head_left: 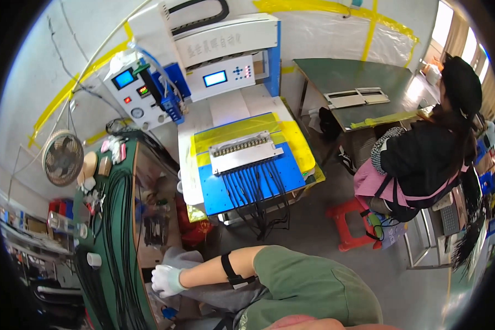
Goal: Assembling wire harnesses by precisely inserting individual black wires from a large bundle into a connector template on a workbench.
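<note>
My left hand (167, 280) wears a white glove and rests by the knee of my grey trousers (182, 258), beside the edge of the green bench. Its fingers look loosely bent and a little apart, with nothing seen in them. My right hand is out of view. Ahead stands a white bench machine (228, 44) with a lit screen. On its blue plate (212, 192) lies a metal fixture (245, 153) with a row of small slots. Several black cables (253, 184) run from the fixture and hang over the plate's near edge.
Long black cables (118, 236) lie on the green bench at left, near a fan (62, 158). A control box (137, 91) stands left of the machine. At right, a person (423, 159) sits on a red stool (349, 225) by a green table (352, 77) holding another fixture (357, 97).
</note>
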`<state>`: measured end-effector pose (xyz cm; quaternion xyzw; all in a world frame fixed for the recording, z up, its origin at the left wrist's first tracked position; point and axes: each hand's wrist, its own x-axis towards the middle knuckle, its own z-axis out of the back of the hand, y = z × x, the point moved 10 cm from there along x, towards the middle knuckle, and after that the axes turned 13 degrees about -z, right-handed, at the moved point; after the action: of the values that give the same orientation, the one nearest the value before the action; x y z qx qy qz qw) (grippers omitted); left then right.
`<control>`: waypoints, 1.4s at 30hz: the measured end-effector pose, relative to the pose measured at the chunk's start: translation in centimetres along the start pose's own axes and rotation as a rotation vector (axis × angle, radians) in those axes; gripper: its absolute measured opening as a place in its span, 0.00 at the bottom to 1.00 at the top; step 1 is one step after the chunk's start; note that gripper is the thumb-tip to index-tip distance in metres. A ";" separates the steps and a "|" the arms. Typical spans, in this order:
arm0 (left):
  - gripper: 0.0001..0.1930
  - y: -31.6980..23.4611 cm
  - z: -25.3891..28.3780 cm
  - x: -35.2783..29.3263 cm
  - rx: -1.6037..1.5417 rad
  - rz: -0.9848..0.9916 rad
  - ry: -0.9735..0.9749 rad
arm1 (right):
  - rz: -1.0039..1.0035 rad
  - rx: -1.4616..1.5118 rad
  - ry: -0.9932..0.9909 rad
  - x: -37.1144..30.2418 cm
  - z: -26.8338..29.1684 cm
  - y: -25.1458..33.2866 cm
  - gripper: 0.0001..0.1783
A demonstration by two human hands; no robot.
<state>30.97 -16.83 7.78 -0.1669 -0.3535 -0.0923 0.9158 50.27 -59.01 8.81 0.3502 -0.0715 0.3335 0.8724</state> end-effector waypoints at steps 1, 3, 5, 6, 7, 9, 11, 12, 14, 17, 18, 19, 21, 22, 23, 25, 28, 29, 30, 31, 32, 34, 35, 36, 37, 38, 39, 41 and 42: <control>0.16 -2.1 -0.9 0.6 -0.209 -0.247 -0.073 | -0.017 0.000 0.010 -0.2 -0.3 -0.7 0.16; 0.16 0.0 -2.5 -0.3 0.075 0.369 0.056 | -0.075 -0.128 0.053 0.2 -1.3 -1.8 0.17; 0.16 -1.2 -0.3 -0.7 0.078 0.360 0.023 | -0.016 -0.152 0.097 1.3 -3.5 1.4 0.17; 0.16 -0.3 -1.7 -0.1 0.059 0.338 0.043 | -0.027 -0.184 0.120 1.2 -3.9 1.0 0.17; 0.16 0.2 0.6 -1.8 0.108 0.375 0.016 | 0.024 -0.201 0.158 1.6 -5.6 3.3 0.17; 0.16 0.9 -1.1 -1.0 0.086 0.274 0.046 | 0.018 -0.229 0.185 1.1 -6.1 3.3 0.17; 0.16 1.6 -0.9 -1.3 0.093 0.237 0.048 | 0.007 -0.259 0.215 1.1 -7.0 4.0 0.16; 0.16 2.0 -0.6 -1.5 -0.004 0.238 -0.010 | 0.002 -0.275 0.229 1.0 -7.4 4.2 0.16; 0.17 3.8 2.2 -4.1 -0.176 0.246 -0.147 | 0.066 -0.264 0.198 1.2 -8.3 6.7 0.16; 0.17 1.7 1.9 -4.4 -0.027 0.422 0.000 | 0.085 -0.226 0.117 1.2 -8.1 7.2 0.14; 0.19 2.9 2.1 -4.7 -0.037 0.499 0.031 | 0.092 -0.175 0.104 1.6 -7.9 8.2 0.13; 0.19 1.7 3.7 -3.9 -0.005 0.481 0.066 | 0.146 -0.114 0.084 1.6 -6.9 10.4 0.12; 0.17 3.9 4.7 -4.4 0.016 0.535 0.070 | 0.155 -0.084 0.149 1.5 -6.3 12.9 0.14; 0.16 3.6 6.1 -4.6 0.039 0.462 0.021 | 0.161 -0.088 0.191 1.6 -7.6 14.0 0.16; 0.16 4.8 7.4 -5.9 0.161 0.368 -0.011 | 0.097 -0.104 0.332 1.8 -9.1 14.7 0.17; 0.15 3.8 6.9 -5.3 0.271 0.265 0.116 | -0.020 0.230 0.333 2.2 -9.7 14.5 0.20; 0.13 3.6 10.1 -6.7 0.271 0.256 0.038 | -0.001 0.348 0.318 5.8 -10.1 18.6 0.18; 0.13 4.2 11.4 -7.5 0.300 0.302 0.014 | 0.042 0.349 0.360 7.3 -11.6 21.2 0.18; 0.13 4.2 12.0 -7.6 0.311 0.300 0.013 | 0.069 0.311 0.376 8.9 -12.7 23.3 0.18; 0.12 4.4 12.7 -7.9 0.318 0.290 0.019 | 0.089 0.275 0.385 10.4 -14.2 25.4 0.17; 0.12 4.8 13.7 -8.3 0.331 0.318 0.002 | 0.108 0.240 0.389 11.7 -15.8 27.3 0.18; 0.13 4.9 14.5 -8.2 0.324 0.293 0.020 | 0.232 0.173 0.328 14.0 -19.1 30.8 0.20; 0.13 5.0 14.8 -8.0 0.322 0.277 0.032 | 0.336 0.118 0.244 14.9 -20.7 32.7 0.22; 0.13 5.3 15.4 -8.2 0.333 0.295 0.019 | 0.441 0.068 0.157 15.4 -22.3 34.6 0.25; 0.13 5.6 15.5 -8.3 0.335 0.292 0.028 | 0.467 0.073 0.162 16.3 -24.6 35.5 0.25; 0.14 6.0 15.6 -8.3 0.336 0.286 0.037 | 0.457 -0.014 0.129 17.0 -26.8 35.5 0.26; 0.14 6.2 16.0 -8.5 0.351 0.299 0.023 | 0.446 -0.098 0.096 17.4 -28.5 35.5 0.27; 0.14 6.6 16.3 -8.8 0.287 0.302 0.012 | 0.456 -0.175 0.064 18.6 -30.8 36.6 0.29; 0.14 7.0 16.8 -9.2 0.304 0.321 0.000 | 0.350 -0.229 0.304 19.2 -33.3 36.6 0.28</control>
<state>15.85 -3.66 11.53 -0.0812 -0.3320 0.1091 0.9334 38.24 -7.36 11.54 0.1773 -0.0365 0.5180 0.8360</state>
